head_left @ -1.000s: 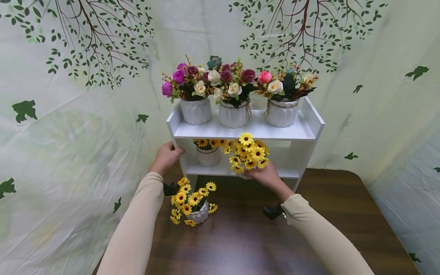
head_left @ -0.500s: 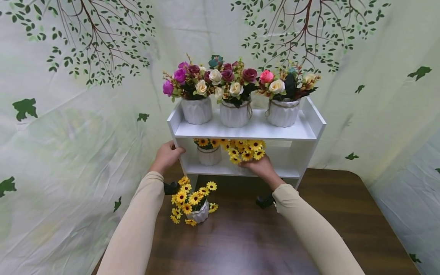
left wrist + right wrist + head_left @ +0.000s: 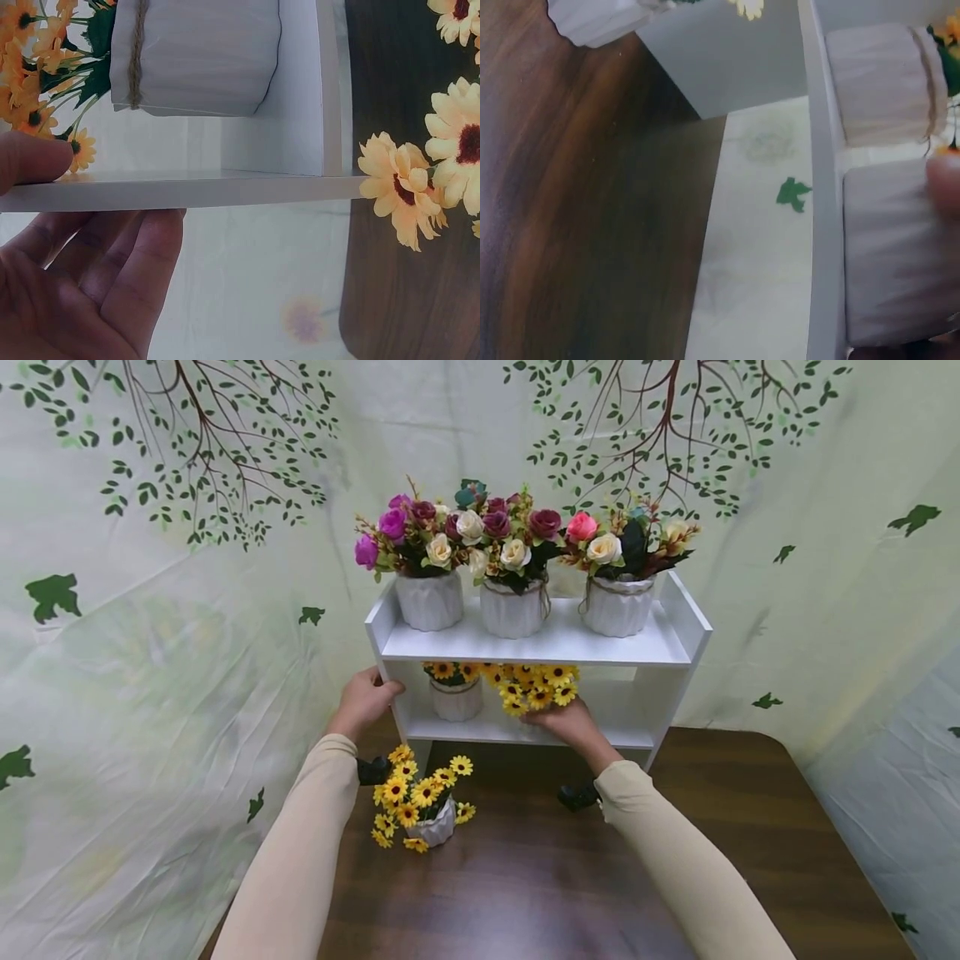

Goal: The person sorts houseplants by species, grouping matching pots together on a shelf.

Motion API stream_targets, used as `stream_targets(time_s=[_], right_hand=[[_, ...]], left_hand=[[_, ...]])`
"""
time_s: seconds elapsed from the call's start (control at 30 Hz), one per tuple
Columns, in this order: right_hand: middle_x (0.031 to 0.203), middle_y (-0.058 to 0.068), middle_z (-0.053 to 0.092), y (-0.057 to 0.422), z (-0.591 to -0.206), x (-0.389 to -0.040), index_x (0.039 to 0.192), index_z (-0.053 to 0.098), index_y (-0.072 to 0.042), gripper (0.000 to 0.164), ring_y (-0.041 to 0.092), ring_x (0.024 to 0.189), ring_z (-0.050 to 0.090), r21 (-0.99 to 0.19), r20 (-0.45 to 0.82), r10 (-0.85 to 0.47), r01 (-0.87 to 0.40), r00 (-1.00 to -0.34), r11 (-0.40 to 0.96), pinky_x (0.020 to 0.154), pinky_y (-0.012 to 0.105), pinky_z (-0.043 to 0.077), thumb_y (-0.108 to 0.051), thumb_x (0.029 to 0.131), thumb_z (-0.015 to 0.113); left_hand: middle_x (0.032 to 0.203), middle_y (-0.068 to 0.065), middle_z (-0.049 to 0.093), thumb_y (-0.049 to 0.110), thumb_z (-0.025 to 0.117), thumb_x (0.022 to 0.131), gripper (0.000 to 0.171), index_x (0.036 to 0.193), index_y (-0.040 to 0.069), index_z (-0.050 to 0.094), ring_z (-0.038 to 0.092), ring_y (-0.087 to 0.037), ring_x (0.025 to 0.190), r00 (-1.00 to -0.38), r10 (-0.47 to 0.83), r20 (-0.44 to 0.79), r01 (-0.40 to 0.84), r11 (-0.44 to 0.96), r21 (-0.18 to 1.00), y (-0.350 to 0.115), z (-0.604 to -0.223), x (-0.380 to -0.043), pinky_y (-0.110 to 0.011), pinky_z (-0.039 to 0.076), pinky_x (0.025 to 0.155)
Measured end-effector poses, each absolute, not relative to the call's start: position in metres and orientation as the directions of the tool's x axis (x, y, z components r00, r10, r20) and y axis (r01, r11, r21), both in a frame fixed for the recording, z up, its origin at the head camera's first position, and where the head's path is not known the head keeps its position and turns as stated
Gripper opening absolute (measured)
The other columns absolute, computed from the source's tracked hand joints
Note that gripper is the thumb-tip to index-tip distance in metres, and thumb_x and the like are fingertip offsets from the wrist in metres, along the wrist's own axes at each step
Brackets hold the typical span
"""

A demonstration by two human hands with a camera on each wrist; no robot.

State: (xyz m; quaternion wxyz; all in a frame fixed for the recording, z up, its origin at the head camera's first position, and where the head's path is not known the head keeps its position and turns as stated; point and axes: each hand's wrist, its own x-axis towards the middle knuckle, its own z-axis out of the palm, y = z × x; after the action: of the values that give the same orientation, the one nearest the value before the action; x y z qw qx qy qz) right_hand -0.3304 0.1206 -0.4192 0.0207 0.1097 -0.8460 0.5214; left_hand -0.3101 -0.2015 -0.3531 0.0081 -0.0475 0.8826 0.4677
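Note:
My left hand pinches the left side panel of a small white two-tier shelf, thumb inside and fingers outside. On the lower tier my right hand grips a white flowerpot of yellow artificial flowers. In the right wrist view the pot's base is right at the tier's front board, and only part of the hand shows at the right edge. To its left stands another white pot of yellow flowers with twine round its rim.
Three white pots of mixed roses line the upper tier. A third pot of yellow flowers leans on the brown table, in front of the shelf's left side. Behind hangs a leaf-print cloth.
My right hand has moved the pot of yellow flowers back and down into the lower tier; over the last half second it barely moves. The left hand stays on the panel.

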Motion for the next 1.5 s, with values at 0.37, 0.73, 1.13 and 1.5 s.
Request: stream_targets(time_s=[0.37, 0.73, 1.13, 1.5], right_hand=[[0.124, 0.023, 0.057, 0.131, -0.464, -0.267, 0.128, 0.052, 0.004, 0.051, 0.037, 0.113, 0.054, -0.67, 0.639, 0.113, -0.479, -0.761, 0.568, 0.089, 0.049, 0.046, -0.005, 0.082, 0.072], [0.086, 0.0, 0.066, 0.105, -0.506, -0.253, 0.089, 0.066, -0.012, 0.016, 0.011, 0.078, 0.063, -0.434, 0.749, -0.329, -0.801, -0.575, 0.412, 0.068, 0.026, 0.054, 0.002, 0.081, 0.069], [0.109, 0.007, 0.066, 0.065, -0.548, -0.26, 0.116, 0.065, -0.005, 0.03, 0.021, 0.094, 0.063, -0.671, 0.214, -0.446, -0.462, -0.869, 0.58, 0.08, 0.037, 0.054, -0.012, 0.087, 0.07], [0.138, 0.024, 0.055, 0.024, -0.571, -0.258, 0.141, 0.045, 0.004, 0.076, 0.042, 0.129, 0.052, -0.729, 0.029, -0.434, -0.316, -0.9, 0.607, 0.106, 0.055, 0.045, -0.026, 0.08, 0.078]], left_hand=[[0.148, -0.023, 0.049, 0.026, 0.051, 0.096, 0.059, 0.148, 0.002, 0.041, 0.053, -0.042, 0.131, -0.995, -0.069, -0.07, -0.097, 0.572, 0.814, -0.199, -0.354, -0.313, -0.056, 0.047, 0.106], [0.146, -0.024, 0.051, 0.024, 0.051, 0.095, 0.057, 0.146, 0.0, 0.044, 0.055, -0.042, 0.128, -0.997, -0.053, -0.05, -0.071, 0.557, 0.828, -0.206, -0.35, -0.312, -0.054, 0.049, 0.104], [0.143, -0.025, 0.054, 0.023, 0.052, 0.095, 0.054, 0.144, -0.001, 0.047, 0.057, -0.042, 0.126, -0.998, -0.041, -0.053, -0.067, 0.56, 0.826, -0.205, -0.352, -0.312, -0.053, 0.05, 0.102], [0.145, -0.024, 0.052, 0.023, 0.052, 0.095, 0.055, 0.144, 0.0, 0.046, 0.056, -0.041, 0.128, -0.997, -0.041, -0.064, -0.076, 0.538, 0.839, -0.204, -0.354, -0.313, -0.053, 0.05, 0.103]])
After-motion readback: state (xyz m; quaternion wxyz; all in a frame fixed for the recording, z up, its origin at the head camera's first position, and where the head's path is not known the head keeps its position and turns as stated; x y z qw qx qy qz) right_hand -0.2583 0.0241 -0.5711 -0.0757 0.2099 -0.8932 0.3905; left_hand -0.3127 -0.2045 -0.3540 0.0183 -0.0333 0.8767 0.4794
